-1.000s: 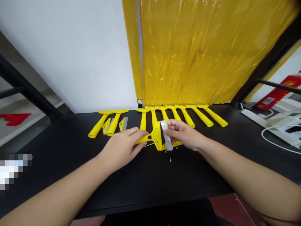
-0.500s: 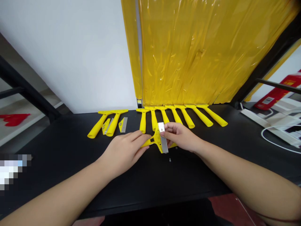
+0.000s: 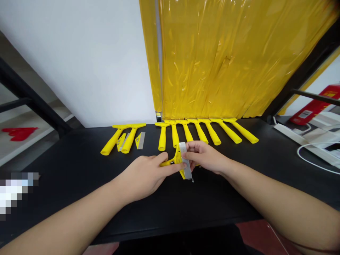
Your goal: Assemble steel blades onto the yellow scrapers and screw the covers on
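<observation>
In the head view, my left hand (image 3: pixel 147 173) is closed around the narrow part of a yellow scraper handle (image 3: pixel 177 155), its index finger reaching across onto a flat silver metal strip (image 3: pixel 188 173). My right hand (image 3: pixel 205 154) pinches that strip between thumb and fingers. The strip lies against the wide yellow head and hides part of it. A small screw (image 3: pixel 193 181) shows on the table just below the strip's lower end. Near my right fingers is a tiny ring-shaped part (image 3: pixel 200 166).
Several yellow handles (image 3: pixel 162 138) lie in a row along the back of the black table (image 3: pixel 170 212). Two more handles (image 3: pixel 110 143) are at left, beside small yellow pieces with metal strips (image 3: pixel 141 140). White cable (image 3: pixel 305 156) and a red package (image 3: pixel 315 105) are at right.
My left index finger has moved forward onto the metal strip. The yellow head and strip have shifted slightly down toward me, and the strip now nearly reaches the screw in view.
</observation>
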The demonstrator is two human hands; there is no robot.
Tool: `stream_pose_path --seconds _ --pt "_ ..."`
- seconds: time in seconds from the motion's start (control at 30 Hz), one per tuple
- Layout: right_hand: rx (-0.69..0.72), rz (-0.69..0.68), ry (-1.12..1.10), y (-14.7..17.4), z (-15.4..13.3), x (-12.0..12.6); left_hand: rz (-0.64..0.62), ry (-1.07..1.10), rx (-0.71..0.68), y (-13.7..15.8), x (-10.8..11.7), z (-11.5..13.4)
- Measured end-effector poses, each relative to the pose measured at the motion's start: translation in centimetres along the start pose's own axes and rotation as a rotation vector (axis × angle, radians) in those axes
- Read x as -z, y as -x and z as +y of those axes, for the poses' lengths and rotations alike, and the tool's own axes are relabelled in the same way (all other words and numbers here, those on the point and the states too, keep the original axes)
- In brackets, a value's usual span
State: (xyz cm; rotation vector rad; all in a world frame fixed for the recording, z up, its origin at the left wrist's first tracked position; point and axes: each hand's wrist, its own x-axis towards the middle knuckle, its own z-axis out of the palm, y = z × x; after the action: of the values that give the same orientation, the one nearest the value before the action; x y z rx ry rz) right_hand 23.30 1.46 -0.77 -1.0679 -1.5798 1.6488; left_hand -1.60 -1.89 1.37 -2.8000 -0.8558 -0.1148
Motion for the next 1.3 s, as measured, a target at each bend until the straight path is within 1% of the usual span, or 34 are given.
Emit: stream_pose_path --seconds 0.07,0.13,0.17,0.2,0.23,0.27,0.33,0.37,0.5,0.6,0.67,0.73,0.8,0.93,1.0,1.03,1.07,1.13,1.2,1.23,1.3 --pt "0.063 0.053 0.142 0.2 -0.2 0.7 0.0 0.014 0.014 0.0 -0.1 -0.3" --pt "0.201 0.123 0.402 0.6 -0.6 1.7 0.01 0.028 0.034 0.1 -0.1 -0.6" --pt "0.267 0.118 0.563 0.9 -0.8 2.3 0.015 0.035 0.045 0.1 -0.1 -0.8" --pt "0.307 0.078 0.72 1.1 -1.1 2.9 0.019 0.041 0.056 0.1 -0.1 -1.0" --pt "0.329 0.009 0.846 1.3 -1.2 3.4 0.02 0.046 0.065 0.1 -0.1 -1.2" --pt "0.335 -0.058 0.927 1.4 -1.3 3.8 0.018 0.051 0.071 0.1 -0.1 -1.3" --pt "0.319 -0.139 0.994 1.5 -1.3 4.2 0.011 0.06 0.074 0.1 -0.1 -1.5" --pt "0.31 -0.154 1.002 1.5 -1.2 4.3 0.007 0.062 0.075 0.1 -0.1 -1.6" --pt "0.309 -0.152 1.07 1.3 -0.9 4.0 -0.02 0.065 0.083 0.2 -0.2 -1.6" --pt "0.337 -0.145 1.153 1.3 -1.1 3.8 -0.036 0.075 0.095 0.2 -0.3 -1.6" --pt "0.372 -0.133 1.171 1.4 -1.2 3.8 -0.035 0.085 0.103 0.1 -0.3 -1.6" --pt "0.401 -0.098 1.182 1.3 -1.2 3.8 -0.033 0.093 0.112 0.1 -0.2 -1.6" --pt "0.416 -0.03 1.193 1.1 -1.1 3.9 -0.034 0.101 0.124 0.0 -0.1 -1.5" --pt "0.419 0.184 1.157 0.9 -1.0 4.2 -0.021 0.122 0.154 -0.1 -0.1 -1.4" --pt "0.378 0.272 1.035 0.9 -1.1 4.4 -0.016 0.133 0.175 -0.1 -0.2 -1.4" --pt "0.341 0.295 0.924 0.9 -1.2 4.4 -0.018 0.139 0.188 -0.1 -0.3 -1.4" --pt "0.294 0.3 0.784 0.9 -1.2 4.3 -0.02 0.143 0.199 0.0 -0.4 -1.4" --pt "0.191 0.266 0.477 0.8 -1.2 3.8 -0.02 0.144 0.21 0.0 -0.7 -1.5" --pt "0.124 0.22 0.249 0.7 -1.2 2.9 -0.007 0.14 0.207 0.1 -0.9 -1.5" --pt "0.108 0.204 0.186 0.6 -1.1 2.4 0.0 0.136 0.204 0.1 -0.9 -1.5" --pt "0.085 0.191 0.15 0.3 -0.8 1.4 0.002 0.127 0.197 0.0 -0.9 -1.4"
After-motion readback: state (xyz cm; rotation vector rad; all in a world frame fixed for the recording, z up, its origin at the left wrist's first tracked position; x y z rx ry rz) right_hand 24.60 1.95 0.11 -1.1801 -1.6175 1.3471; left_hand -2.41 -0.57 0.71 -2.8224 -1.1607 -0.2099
